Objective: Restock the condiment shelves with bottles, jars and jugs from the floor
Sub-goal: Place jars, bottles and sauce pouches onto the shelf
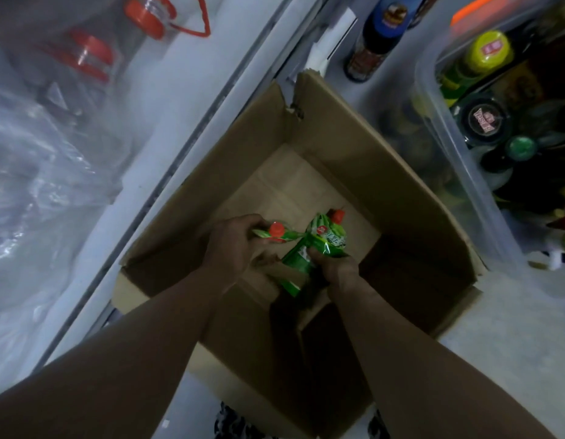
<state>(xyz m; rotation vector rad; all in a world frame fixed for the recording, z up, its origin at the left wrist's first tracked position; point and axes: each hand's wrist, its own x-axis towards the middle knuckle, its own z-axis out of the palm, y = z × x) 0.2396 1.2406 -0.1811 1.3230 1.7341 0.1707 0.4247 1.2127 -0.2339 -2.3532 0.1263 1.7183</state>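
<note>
Green, orange-capped pouches [319,245] are gripped by left hand [233,245] and right hand [336,270].

box walls [354,147] ring open floor [293,188].

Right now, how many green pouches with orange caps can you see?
2. The left hand grips one pouch, the right hand the other pouch, both inside the cardboard box. Others may be hidden.

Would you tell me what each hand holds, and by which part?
The left hand grips one green pouch near its red cap; the right hand grips a second green pouch by its lower body.
</note>
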